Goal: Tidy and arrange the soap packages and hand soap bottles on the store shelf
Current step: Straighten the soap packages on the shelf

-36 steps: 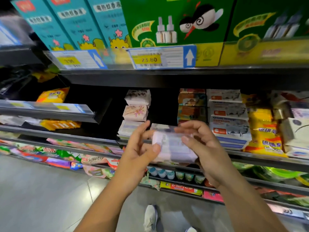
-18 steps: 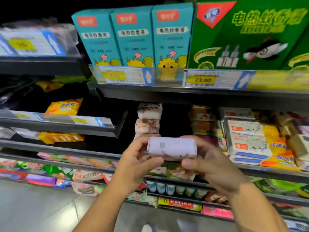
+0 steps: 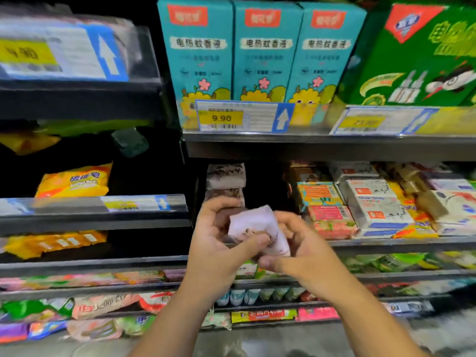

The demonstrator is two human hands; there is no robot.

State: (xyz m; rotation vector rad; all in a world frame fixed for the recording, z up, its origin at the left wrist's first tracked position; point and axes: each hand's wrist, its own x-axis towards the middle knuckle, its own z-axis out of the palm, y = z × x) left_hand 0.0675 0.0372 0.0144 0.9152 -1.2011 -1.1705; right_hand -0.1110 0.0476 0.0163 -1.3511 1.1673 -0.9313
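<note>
At the shelf (image 3: 386,244), my left hand (image 3: 219,235) and right hand (image 3: 301,249) clamp their grip on a soap pack (image 3: 255,224), orienting it, I judge, for squaring onto the stack (image 3: 225,176) next.

- We are working with our left hand (image 3: 219,235) and right hand (image 3: 298,251) bare.
- We are showing both forearms (image 3: 175,318) bare down to the frame's lower edge.

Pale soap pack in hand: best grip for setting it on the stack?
Probably pinch the pale soap pack across its broad flat faces at its right end, from the right, where the right hand holds it. It is a flat bar, tilted; the left hand covers its lower left, and the stack has open space to its right.
</note>
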